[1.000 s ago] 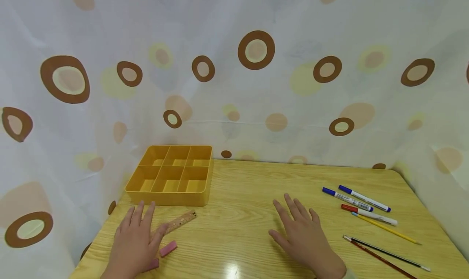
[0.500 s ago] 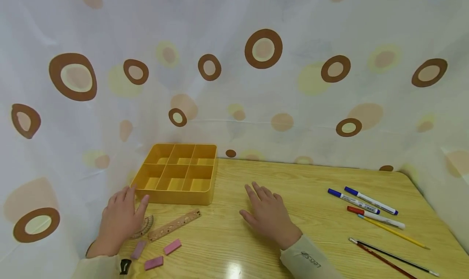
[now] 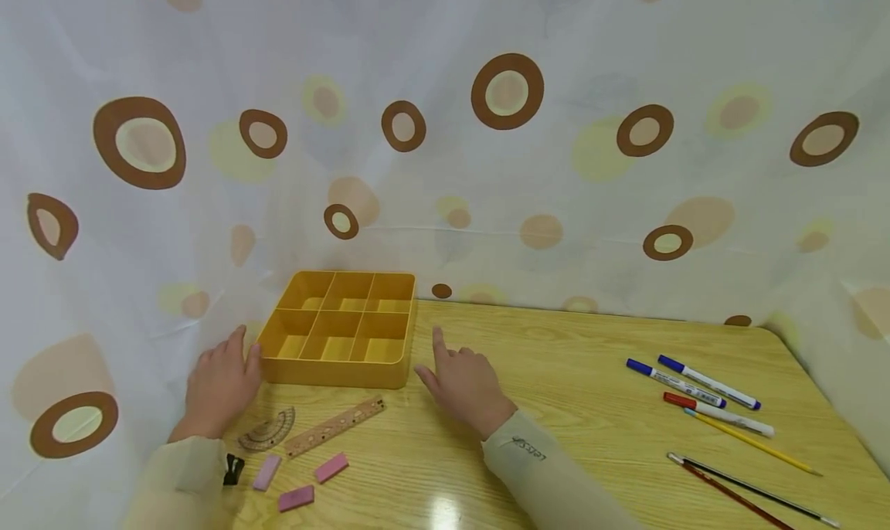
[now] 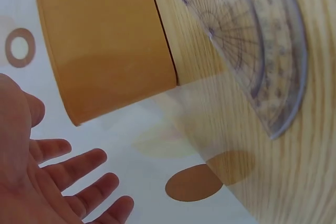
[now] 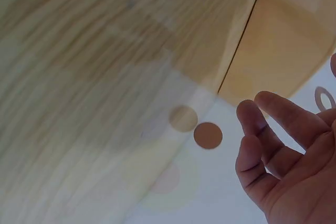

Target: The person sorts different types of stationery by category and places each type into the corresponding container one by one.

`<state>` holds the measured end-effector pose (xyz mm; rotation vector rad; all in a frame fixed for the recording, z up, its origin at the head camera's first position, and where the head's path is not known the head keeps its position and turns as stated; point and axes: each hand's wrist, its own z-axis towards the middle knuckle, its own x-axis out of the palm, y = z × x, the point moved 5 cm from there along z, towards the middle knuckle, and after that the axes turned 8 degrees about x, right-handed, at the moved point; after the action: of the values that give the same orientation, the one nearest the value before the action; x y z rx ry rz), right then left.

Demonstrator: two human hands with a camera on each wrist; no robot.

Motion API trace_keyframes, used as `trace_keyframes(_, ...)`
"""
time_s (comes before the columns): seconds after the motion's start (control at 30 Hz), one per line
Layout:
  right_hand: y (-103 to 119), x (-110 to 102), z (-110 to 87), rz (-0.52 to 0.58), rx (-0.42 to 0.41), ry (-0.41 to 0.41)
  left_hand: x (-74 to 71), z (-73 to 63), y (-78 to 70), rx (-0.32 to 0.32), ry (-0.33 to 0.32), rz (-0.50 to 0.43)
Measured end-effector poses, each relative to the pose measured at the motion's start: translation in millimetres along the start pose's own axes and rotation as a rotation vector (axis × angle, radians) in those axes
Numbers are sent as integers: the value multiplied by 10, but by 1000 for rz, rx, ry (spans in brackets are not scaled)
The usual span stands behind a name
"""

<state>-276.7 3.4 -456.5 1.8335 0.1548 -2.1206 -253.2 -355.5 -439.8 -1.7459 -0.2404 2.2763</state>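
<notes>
Left hand (image 3: pixel 221 383) and right hand (image 3: pixel 467 383), both relaxed, nothing grasped; 1 yellow 6-compartment tray (image 3: pixel 334 372) is flanked by the 2, left hand nearer.

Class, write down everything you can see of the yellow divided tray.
The yellow tray looks like smooth plastic: open-topped, rounded corners, with thin dividers making six compartments, two rows of three. No contents show. It sits upright on the table, towards the far left, near the patterned cloth. The left hand and right hand flank it; whether the left thumb touches it is unclear.
</notes>
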Motion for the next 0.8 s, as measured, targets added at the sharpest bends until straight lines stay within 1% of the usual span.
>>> trace_keyframes(0.17,93,103,137,89,45,69,55,95,73,-21,43,-59)
trace_keyframes(0.23,132,115,171,119,57,80,77,124,92,-25,64,-83)
trace_keyframes(0.37,206,115,223,162,65,96,124,167,118,-32,91,-94)
trace_keyframes(0.5,281,118,238,178,66,118,152,171,121,-19,118,-108)
trace_keyframes(0.6,348,92,238,183,40,118,142,158,124,-2,129,-132)
trace_keyframes(0.7,394,67,241,179,18,119,124,138,143,27,124,-158)
trace_keyframes(0.8,405,70,252,159,18,126,112,114,171,60,113,-179)
